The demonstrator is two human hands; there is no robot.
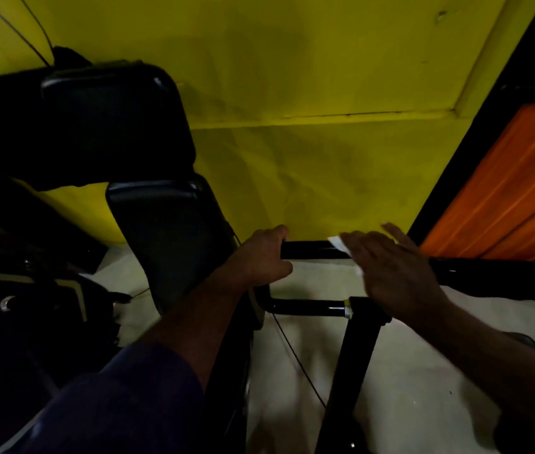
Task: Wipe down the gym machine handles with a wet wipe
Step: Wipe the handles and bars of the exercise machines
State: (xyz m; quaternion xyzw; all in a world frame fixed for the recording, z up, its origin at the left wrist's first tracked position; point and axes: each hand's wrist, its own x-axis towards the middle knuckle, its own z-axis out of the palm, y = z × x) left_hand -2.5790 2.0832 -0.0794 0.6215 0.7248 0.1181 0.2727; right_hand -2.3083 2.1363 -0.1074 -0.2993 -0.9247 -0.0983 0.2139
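The right hand (390, 270) is lying flat with fingers straight and spread, pressing the white wet wipe (338, 244) onto the black handle bar (312, 250) — the left hand (266, 257) is gripping that bar's other end, just beside the black seat pad (168, 237), a yellow wall (325, 93) standing behind.

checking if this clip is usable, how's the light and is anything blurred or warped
Head view: dim, the black pads sink into shadow; the right hand and the wet wipe under it smear with motion blur; the left hand gripping the handle is sharper; wide-angle distortion bends the yellow wall.
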